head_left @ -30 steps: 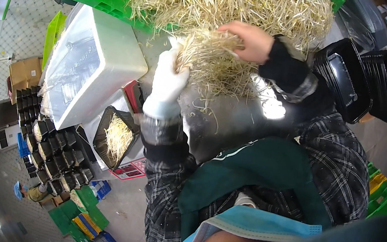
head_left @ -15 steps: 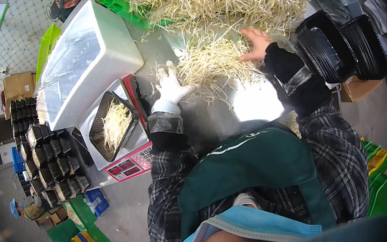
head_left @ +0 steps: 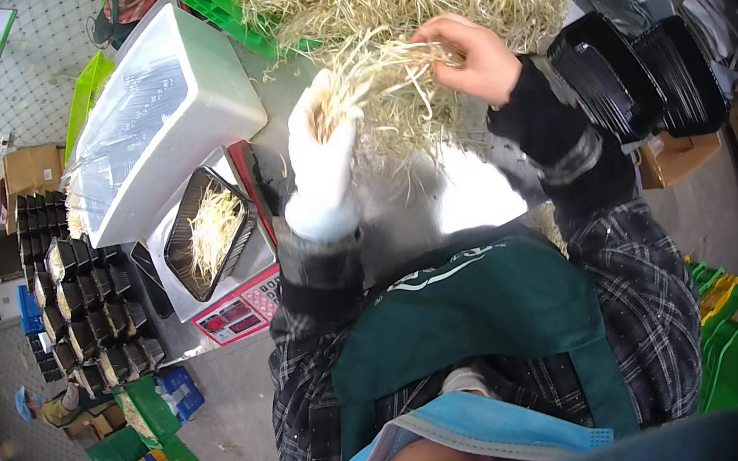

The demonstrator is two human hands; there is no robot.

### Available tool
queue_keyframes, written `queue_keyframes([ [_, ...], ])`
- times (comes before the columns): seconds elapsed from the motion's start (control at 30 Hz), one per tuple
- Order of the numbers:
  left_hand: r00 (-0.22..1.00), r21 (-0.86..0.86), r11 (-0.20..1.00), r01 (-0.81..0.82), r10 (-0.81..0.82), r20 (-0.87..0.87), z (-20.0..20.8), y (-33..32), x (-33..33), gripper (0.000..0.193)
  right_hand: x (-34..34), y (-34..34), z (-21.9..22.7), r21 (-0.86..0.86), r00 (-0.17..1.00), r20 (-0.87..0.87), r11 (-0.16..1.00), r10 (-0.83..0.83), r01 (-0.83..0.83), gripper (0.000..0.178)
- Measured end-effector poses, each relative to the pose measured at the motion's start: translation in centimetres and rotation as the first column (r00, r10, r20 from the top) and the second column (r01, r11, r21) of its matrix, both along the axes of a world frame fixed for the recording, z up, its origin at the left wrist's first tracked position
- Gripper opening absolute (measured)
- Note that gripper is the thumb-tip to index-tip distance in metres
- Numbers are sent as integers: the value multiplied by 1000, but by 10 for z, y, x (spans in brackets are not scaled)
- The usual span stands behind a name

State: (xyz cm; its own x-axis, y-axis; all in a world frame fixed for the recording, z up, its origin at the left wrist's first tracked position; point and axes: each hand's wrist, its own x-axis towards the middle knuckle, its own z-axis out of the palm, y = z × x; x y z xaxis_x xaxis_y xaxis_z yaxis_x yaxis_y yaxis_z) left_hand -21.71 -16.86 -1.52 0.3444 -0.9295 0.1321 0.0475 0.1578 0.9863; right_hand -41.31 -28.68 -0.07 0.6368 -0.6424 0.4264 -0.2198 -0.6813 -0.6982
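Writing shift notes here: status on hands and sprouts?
White-gloved left hand holding thin pale sprouts. Bare right hand pinching sprouts. Black rectangular plastic tray off left, clear of hands.

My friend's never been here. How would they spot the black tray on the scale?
Find the big white box on the left of the picture. Just below and right of it is a scale with a red-edged panel, and the black tray lies on that. It sits alone, holding loose pale sprouts, while the black packs to its left crowd together.
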Motion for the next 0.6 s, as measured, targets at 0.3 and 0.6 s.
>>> queue_keyframes([
  [0.3, 958, 171, 983, -73, 22, 285, -93, 52, 31, 55, 4, -8, -94, 116, 915, -402, 989, -39, 93, 72],
  [0.6, 958, 297, 949, 109, -20, -287, -76, 29, 13, 52, 84, 106, -86, 213, 968, -250, 977, 36, 18, 64],
])
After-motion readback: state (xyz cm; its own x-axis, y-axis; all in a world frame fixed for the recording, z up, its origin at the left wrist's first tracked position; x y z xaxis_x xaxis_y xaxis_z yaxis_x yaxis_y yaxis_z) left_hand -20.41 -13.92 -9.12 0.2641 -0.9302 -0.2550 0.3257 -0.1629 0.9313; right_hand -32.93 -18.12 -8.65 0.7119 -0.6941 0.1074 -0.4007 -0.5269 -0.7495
